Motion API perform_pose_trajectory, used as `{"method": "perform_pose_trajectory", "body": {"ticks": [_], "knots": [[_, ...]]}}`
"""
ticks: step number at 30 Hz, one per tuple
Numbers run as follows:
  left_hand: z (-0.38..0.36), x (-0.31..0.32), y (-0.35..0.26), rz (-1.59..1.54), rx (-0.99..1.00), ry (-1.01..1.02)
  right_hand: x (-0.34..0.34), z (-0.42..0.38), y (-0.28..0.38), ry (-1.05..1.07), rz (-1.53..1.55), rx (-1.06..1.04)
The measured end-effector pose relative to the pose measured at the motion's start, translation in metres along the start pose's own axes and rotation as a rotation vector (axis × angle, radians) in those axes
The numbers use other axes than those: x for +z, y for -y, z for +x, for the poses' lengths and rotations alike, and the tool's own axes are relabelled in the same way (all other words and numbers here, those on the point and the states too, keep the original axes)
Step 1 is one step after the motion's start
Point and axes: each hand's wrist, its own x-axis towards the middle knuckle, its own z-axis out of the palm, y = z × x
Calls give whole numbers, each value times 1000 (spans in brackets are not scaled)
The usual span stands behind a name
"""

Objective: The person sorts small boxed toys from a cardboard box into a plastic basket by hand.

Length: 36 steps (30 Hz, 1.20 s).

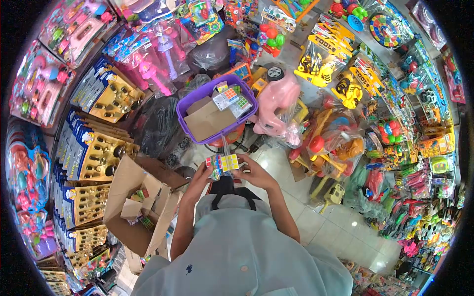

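Note:
In front of my chest, my left hand (201, 174) is closed on a multicoloured puzzle cube (214, 168) in what looks like clear wrap. Beside it, my right hand (254, 172) grips a puzzle cube (229, 163) that shows yellow and white squares. The two cubes sit side by side and seem to touch. Just beyond them stands a purple basket (184, 129) with a piece of brown cardboard (210, 121) and several cube packs (226, 98) inside. At my left, an open cardboard box (118, 197) contains small cartons and more cubes.
Hanging kitchen play sets (101, 153) line the left side. A pink wrapped ride-on toy (277, 101) stands right of the basket. Bagged toys (328, 143) lie on the tiled floor (335, 237), and packed toy racks (419, 148) rise along the right.

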Motion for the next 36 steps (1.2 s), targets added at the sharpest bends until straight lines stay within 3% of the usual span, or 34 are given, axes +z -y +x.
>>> {"method": "perform_pose_trajectory", "body": {"ticks": [4,6,7,10,12,13,15,19,21,24,28,34,36], "knots": [[33,0,-20,70,-58,-6,-14,15,-5,-54,54,99],[58,-6,-33,214,15,46,-26,32,-12,-53,91,245],[73,-13,-38,202,20,43,-30,41,-13,-77,66,206],[134,-51,-27,275,102,-62,-50,75,-10,-101,27,219],[185,-87,-9,188,347,-168,-63,103,1,-91,35,203],[206,-103,-10,178,349,-177,-69,121,7,-70,70,172],[240,-128,-23,771,517,-440,-76,154,14,-44,105,146],[280,-139,-61,851,410,-510,-90,219,31,-33,-115,171],[290,-144,-61,976,542,-554,-91,246,29,2,-89,171],[309,-152,-53,995,463,-633,-79,271,24,-1,-30,91],[317,-163,-33,909,499,-563,-67,290,9,-33,79,215],[306,-163,-26,1172,636,-537,-61,339,-35,-105,-49,450],[303,-159,-36,680,366,-443,-56,355,-57,-204,-19,441]]}}
